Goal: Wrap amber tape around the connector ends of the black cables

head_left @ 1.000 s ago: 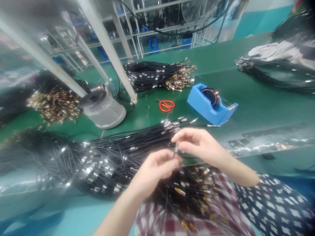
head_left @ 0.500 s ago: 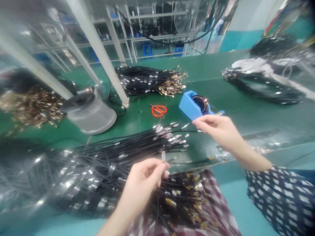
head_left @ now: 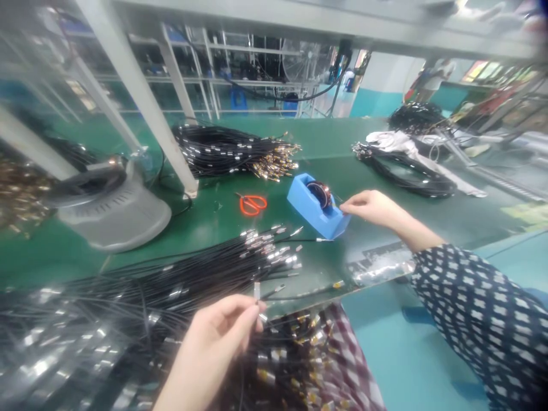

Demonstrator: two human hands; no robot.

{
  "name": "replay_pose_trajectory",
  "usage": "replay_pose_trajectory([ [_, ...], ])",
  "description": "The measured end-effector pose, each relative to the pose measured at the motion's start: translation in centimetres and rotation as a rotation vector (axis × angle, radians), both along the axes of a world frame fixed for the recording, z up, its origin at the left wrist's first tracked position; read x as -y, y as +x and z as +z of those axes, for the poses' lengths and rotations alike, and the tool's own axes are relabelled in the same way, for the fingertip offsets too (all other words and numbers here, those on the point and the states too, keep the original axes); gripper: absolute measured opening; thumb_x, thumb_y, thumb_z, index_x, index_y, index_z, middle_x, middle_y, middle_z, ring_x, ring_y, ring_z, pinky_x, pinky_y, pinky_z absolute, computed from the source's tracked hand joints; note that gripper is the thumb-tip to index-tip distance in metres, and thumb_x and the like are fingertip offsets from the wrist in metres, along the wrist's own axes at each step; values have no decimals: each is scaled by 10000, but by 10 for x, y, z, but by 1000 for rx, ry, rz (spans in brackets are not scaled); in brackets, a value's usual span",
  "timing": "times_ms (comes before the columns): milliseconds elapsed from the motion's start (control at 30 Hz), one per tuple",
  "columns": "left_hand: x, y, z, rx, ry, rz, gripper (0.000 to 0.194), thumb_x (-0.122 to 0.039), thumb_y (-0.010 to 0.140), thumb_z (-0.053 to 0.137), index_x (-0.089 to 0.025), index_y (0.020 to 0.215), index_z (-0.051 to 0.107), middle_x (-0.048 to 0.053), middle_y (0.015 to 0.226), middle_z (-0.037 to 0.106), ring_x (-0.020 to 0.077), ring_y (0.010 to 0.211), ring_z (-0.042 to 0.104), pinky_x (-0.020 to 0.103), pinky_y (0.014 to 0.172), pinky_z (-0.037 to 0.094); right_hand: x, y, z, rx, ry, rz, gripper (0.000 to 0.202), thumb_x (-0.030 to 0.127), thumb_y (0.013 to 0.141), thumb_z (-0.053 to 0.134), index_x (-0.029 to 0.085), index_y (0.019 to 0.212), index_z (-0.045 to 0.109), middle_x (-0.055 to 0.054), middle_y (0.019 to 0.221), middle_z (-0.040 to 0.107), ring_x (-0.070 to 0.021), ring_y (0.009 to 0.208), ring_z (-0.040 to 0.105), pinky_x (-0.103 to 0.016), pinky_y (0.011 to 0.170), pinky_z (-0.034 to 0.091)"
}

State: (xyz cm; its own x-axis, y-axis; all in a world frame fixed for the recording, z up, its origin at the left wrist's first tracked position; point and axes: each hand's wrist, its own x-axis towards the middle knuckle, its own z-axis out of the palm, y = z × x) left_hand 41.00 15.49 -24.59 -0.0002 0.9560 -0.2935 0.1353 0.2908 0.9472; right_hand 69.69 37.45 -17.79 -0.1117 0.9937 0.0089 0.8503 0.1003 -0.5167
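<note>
My left hand (head_left: 218,337) is closed in a pinch on a thin black cable, and a small pale tab (head_left: 257,290) stands up at its fingertips. Right behind it lies a bundle of black cables (head_left: 205,257) with silvery ends. My right hand (head_left: 374,208) reaches to the front end of a blue tape dispenser (head_left: 319,220), thumb and forefinger pinched at its cutting edge. A roll of brown tape (head_left: 320,194) sits in the dispenser. The bit of tape between those fingers is too small to see clearly.
Orange-handled scissors (head_left: 252,204) lie left of the dispenser. Behind them is a cable bundle (head_left: 231,151) with gold ends. A grey machine (head_left: 113,211) and white posts (head_left: 141,91) stand at left. Coiled cables (head_left: 411,174) lie far right. More cables (head_left: 295,365) rest on a checked cloth.
My right hand has moved from the dispenser's near side to its front edge. The dispenser sits turned a little differently. The view has shifted; my left hand keeps its pinch.
</note>
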Motion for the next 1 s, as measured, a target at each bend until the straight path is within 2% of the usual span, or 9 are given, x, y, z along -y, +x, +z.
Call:
replay_pose_trajectory([
  [167,2,0,1,1,21,15,435,-531,851,587,-107,863,687,64,751,620,85,552,423,220,533,341,-3,-1,-2,-181,-80,-54,152,246,727,677,124,765,759,-78,889,708,-163,764,580,-242,655,414],
  [300,4,-1,-2,16,-7,6,484,-580,837,585,-108,880,683,55,743,606,81,547,416,218,530,333,-2,6,1,-263,-125,-150,235,331,717,719,126,822,767,-90,819,676,-130,647,495,-240,571,373],
  [400,2,-1,-2,19,-12,4,496,-595,832,584,-108,865,677,50,739,599,79,550,412,218,535,331,3,12,2,-288,-166,-209,303,374,683,760,137,873,771,-87,842,653,-113,644,454,-220,546,335],
  [533,2,0,-2,15,-19,-4,500,-602,830,582,-111,859,675,45,736,602,76,542,401,225,550,337,11,16,-7,-342,-226,-263,320,365,685,755,109,878,754,-80,839,601,-73,576,374,-216,493,244],
  [700,3,-2,-4,17,-36,-10,512,-607,834,576,-109,901,673,48,735,596,83,554,412,231,549,323,10,20,-19,-458,-293,-260,333,342,661,747,82,864,699,-12,693,445,-42,510,254,-223,468,136],
  [833,4,3,3,26,-27,75,468,-558,815,612,-100,875,687,58,720,608,87,549,409,232,546,318,6,24,-24,-527,-362,-229,302,341,635,744,107,709,568,39,587,290,-48,503,189,-231,473,90],
  [1000,2,10,12,40,-21,123,406,-500,801,626,-100,820,691,59,682,614,80,520,389,228,531,301,7,22,-30,-549,-385,-188,332,359,632,711,143,636,459,49,560,261,-48,496,166,-233,471,99],
])
